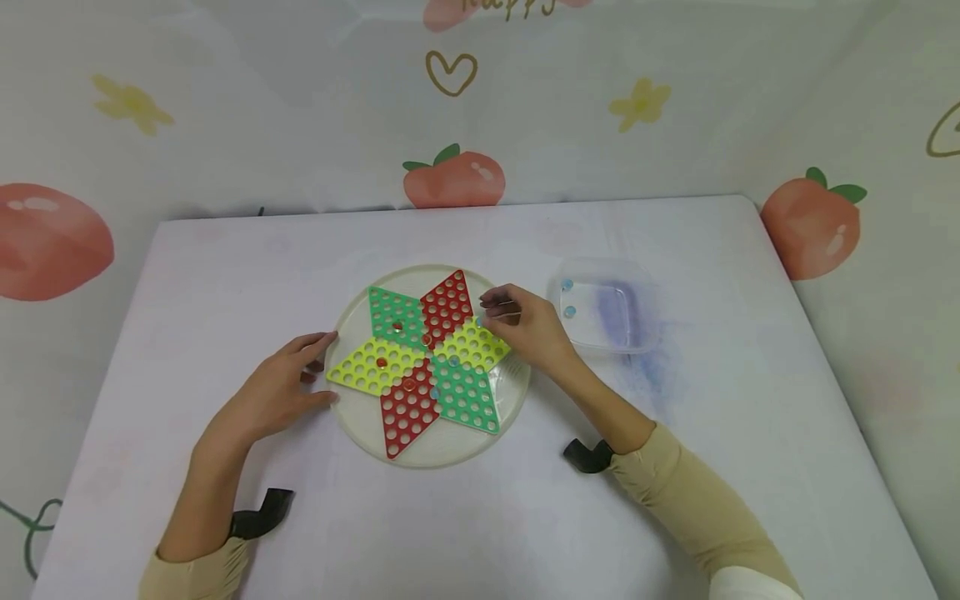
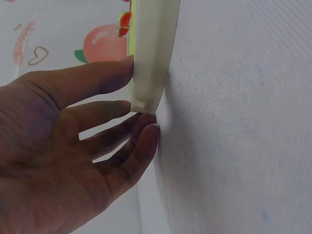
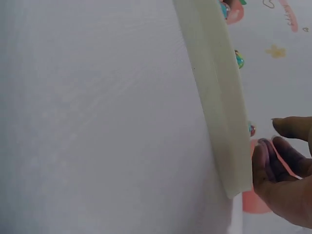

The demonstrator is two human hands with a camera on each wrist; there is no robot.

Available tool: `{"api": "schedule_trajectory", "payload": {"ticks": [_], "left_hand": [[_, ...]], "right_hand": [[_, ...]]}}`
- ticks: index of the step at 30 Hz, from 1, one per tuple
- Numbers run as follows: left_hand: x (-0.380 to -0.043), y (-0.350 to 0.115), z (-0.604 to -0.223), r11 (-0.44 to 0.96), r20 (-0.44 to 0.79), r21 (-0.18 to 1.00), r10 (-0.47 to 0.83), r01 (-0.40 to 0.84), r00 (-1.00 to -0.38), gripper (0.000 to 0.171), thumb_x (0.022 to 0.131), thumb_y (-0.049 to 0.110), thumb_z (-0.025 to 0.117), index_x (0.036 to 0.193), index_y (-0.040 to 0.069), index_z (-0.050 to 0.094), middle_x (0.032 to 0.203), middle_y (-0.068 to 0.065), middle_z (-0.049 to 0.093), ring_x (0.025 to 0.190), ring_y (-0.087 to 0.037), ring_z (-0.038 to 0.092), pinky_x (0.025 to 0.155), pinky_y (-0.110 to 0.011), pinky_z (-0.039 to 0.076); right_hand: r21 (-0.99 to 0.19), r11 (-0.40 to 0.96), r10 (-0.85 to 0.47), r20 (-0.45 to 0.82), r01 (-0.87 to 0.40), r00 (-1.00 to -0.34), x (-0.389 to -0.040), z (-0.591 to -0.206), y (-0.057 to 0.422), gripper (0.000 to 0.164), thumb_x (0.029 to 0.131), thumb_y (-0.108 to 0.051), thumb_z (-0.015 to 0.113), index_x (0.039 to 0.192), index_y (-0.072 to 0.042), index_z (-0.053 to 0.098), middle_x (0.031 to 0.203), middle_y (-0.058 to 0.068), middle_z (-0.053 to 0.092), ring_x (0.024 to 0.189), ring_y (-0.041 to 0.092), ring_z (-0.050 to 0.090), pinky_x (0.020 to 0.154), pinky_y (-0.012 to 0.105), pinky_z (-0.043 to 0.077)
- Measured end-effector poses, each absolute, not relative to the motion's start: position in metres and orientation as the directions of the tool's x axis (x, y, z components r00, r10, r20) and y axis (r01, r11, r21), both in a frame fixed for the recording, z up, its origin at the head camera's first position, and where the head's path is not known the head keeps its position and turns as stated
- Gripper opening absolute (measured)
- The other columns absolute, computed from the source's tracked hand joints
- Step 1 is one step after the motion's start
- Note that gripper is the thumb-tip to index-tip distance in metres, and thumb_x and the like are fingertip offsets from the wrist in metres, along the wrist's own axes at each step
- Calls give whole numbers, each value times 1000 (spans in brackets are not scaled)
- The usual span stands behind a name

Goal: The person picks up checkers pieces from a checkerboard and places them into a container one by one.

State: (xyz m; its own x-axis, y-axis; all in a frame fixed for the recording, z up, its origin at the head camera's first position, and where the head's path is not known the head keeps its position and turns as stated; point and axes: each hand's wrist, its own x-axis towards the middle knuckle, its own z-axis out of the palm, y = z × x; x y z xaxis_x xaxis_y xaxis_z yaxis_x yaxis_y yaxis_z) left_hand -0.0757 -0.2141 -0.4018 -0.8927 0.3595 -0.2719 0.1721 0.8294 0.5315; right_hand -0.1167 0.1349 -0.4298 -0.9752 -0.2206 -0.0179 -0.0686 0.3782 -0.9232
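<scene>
A round Chinese checkers board (image 1: 352, 425) with a red, green and yellow star lies on the table. Several reddish marbles (image 1: 381, 362) and bluish marbles (image 1: 453, 361) sit in holes around its middle. My left hand (image 1: 277, 392) touches the board's left rim with spread fingertips; in the left wrist view its thumb (image 2: 102, 80) meets the pale rim (image 2: 153, 53). Over the upper right of the star is my right hand (image 1: 532, 329), its fingertips beside a blue marble (image 1: 480, 321). The right wrist view shows these fingers parted, slightly away from a marble (image 3: 251, 129).
Right of the board stands a clear plastic box (image 1: 637, 342) with two blue marbles (image 1: 568, 312) in it. Dark curved pieces (image 1: 262, 514) stick out at both wrists. A fruit-printed cloth (image 1: 525, 125) hangs behind the white table (image 1: 420, 533).
</scene>
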Motion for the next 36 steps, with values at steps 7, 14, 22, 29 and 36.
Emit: {"api": "schedule_trajectory", "payload": {"ticks": [7, 14, 22, 29, 36], "left_hand": [[-77, -214, -402, 828, -269, 534, 358, 171, -894, 83, 78, 8, 84, 148, -5, 40, 145, -27, 42, 108, -39, 59, 92, -54, 52], [-78, -215, -402, 819, -257, 544, 368, 181, -894, 83, 78, 8, 84, 147, -5, 41, 143, -26, 43, 104, -36, 60, 89, -51, 52], [-79, -216, -403, 818, -271, 551, 361, 164, -892, 84, 76, 9, 85, 147, -4, 42, 136, -21, 47, 93, -24, 58, 79, -40, 51], [-79, -217, -403, 816, -266, 556, 357, 160, -895, 83, 77, 9, 84, 148, -2, 42, 135, -21, 48, 91, -24, 59, 79, -40, 53], [-79, -218, -403, 822, -278, 550, 345, 146, -897, 82, 78, 8, 83, 148, -2, 42, 137, -21, 50, 94, -26, 60, 82, -43, 52]], "right_hand": [[-878, 472, -225, -34, -78, -974, -121, -434, 135, 29, 87, -3, 74, 115, -1, 68, 110, 10, 71, 96, 19, 68, 84, 25, 56], [-843, 535, -209, -73, -52, -975, -123, -434, 134, 28, 86, -7, 77, 113, -3, 72, 108, 7, 72, 95, 17, 69, 83, 25, 56], [-798, 598, -193, -55, -73, -980, -121, -435, 129, 21, 84, -11, 79, 104, -6, 76, 104, 5, 72, 92, 15, 69, 80, 25, 57], [-774, 628, -168, -34, -80, -985, -121, -434, 127, 13, 84, -13, 79, 95, -7, 78, 98, 3, 71, 87, 14, 68, 77, 27, 56], [-790, 611, -162, -60, -52, -985, -120, -433, 127, 15, 85, -16, 80, 97, -8, 75, 97, 3, 71, 86, 14, 67, 77, 28, 56]]}}
